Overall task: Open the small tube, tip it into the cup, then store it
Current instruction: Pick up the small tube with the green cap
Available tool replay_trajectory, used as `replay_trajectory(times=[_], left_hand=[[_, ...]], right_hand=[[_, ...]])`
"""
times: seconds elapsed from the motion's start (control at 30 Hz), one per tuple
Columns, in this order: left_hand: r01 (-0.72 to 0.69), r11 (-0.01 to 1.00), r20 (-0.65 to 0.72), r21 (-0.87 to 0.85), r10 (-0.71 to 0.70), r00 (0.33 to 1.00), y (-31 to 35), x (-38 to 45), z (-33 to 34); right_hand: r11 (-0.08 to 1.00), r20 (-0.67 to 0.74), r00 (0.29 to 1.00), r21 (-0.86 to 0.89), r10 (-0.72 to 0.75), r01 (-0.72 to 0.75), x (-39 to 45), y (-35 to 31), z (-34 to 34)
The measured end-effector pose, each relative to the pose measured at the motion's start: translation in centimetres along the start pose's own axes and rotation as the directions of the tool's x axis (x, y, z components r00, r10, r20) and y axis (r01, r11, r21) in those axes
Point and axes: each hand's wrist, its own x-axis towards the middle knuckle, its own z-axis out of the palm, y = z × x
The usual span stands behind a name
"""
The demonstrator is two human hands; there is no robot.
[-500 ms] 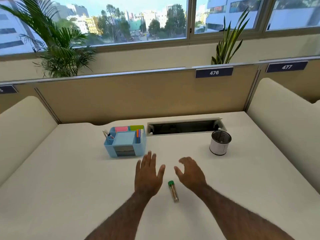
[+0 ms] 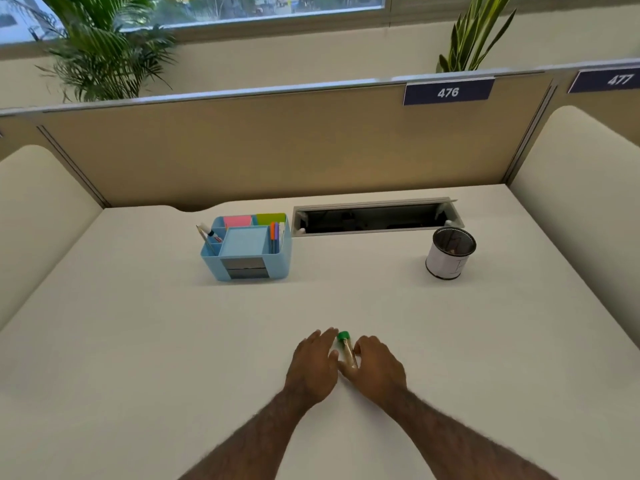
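A small clear tube point(image 2: 347, 351) with a green cap lies on the white desk point(image 2: 138, 341), cap pointing away from me. My right hand point(image 2: 379, 372) pinches its near end between thumb and fingers. My left hand point(image 2: 313, 365) rests flat beside the tube on its left, fingers spread, with the thumb touching the tube's side. The tube's lower end is hidden by my right fingers. A round cup point(image 2: 449, 254) with a white wrap and a dark mesh inside stands at the far right. A blue desk organizer point(image 2: 247, 268) stands at the far middle.
The organizer holds sticky notes, pens and a small drawer. An open cable tray slot point(image 2: 374, 220) is set into the desk behind the cup. A tan partition point(image 2: 277, 150) closes the back and padded side panels flank the desk.
Both hands have drawn back toward me and closed in on the tube from either side. My right hand has taken hold of its near end. The camera tilted down.
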Motion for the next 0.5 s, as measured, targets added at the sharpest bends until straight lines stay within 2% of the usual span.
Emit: replay_trajectory(times=[0.1,0.2,0.33,0.43,0.5], left_hand=[[0.022,0.991,0.004,-0.132,-0.022,1.000,0.3,0.5,0.2],[0.089,0.936,-0.040,-0.342,-0.108,0.993,1.1,1.2,-0.2],[0.204,0.777,-0.107,-0.596,-0.328,0.939,2.0,3.3,-1.6],[0.211,0.632,-0.043,-0.746,-0.361,0.931,2.5,4.3,-2.6],[0.206,0.541,-0.018,-0.815,-0.381,0.924,2.8,4.9,-3.1]], right_hand=[[1.000,-0.002,1.000,0.029,0.000,0.001,0.7,-0.1,0.4],[0.977,0.010,1.000,0.214,0.005,-0.007,1.1,-0.2,0.3],[0.858,0.086,0.996,0.507,0.038,-0.076,1.7,-1.2,-1.0],[0.746,0.207,0.978,0.644,0.041,-0.167,2.1,-2.3,-2.2],[0.718,0.247,0.969,0.673,0.010,-0.179,2.3,-2.8,-2.7]])
